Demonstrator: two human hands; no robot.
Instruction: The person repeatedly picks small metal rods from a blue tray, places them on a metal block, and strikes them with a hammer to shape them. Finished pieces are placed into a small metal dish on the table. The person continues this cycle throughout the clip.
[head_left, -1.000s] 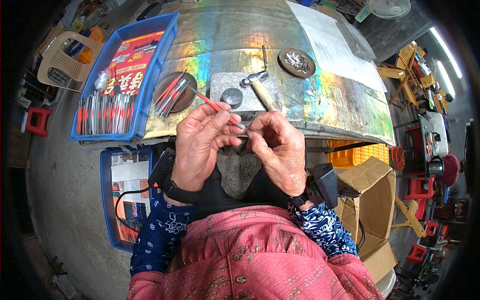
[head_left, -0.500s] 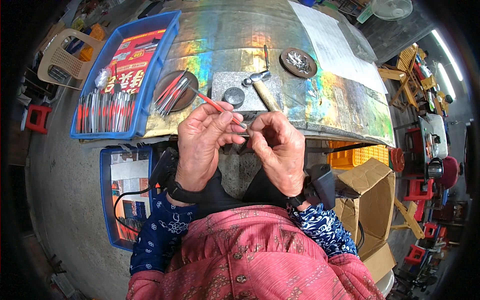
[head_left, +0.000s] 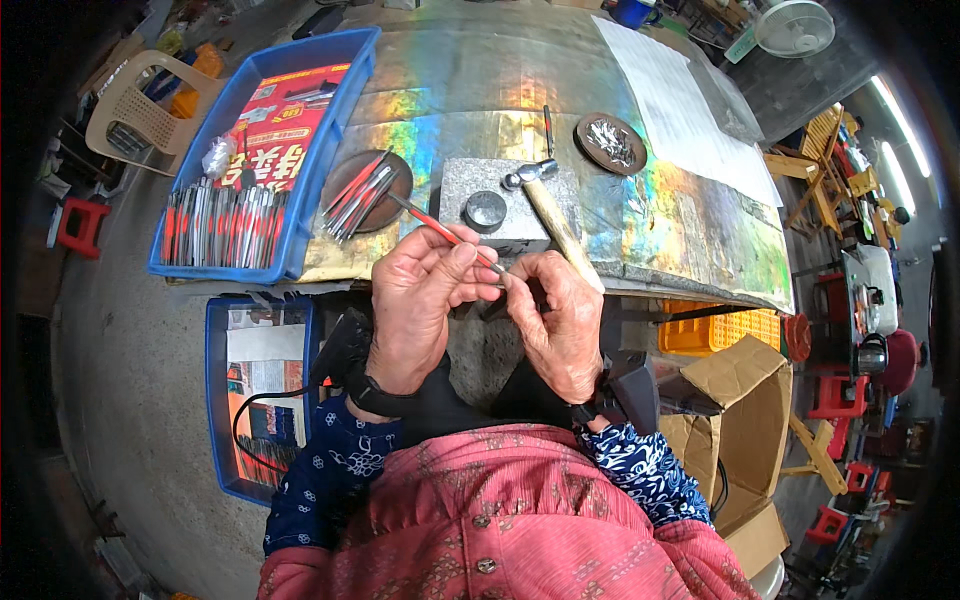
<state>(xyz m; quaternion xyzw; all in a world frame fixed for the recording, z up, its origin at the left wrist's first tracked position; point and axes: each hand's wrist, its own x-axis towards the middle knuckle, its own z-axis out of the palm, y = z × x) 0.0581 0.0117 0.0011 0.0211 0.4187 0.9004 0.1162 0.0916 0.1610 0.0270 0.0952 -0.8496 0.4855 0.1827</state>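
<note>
The left hand [head_left: 415,305] holds a slim red rod [head_left: 437,226], and the right hand [head_left: 562,328] pinches at its lower end. Just beyond the hands, a speckled stone block [head_left: 462,176] bears a dark round disc [head_left: 485,210] and a wooden-handled hammer [head_left: 551,220]. Beyond the left hand, a brown plate [head_left: 400,182] of rods stands beside a blue tray [head_left: 298,245]; beyond the right lies a dish [head_left: 628,166] of silvery slivers [head_left: 608,142]

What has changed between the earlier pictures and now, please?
The right hand has come closer to the left hand, to the lower end of the red stick. The whole view shifted, so the table appears slightly further right and lower. The left hand still holds the stick; the hammer stays on the block.
</note>
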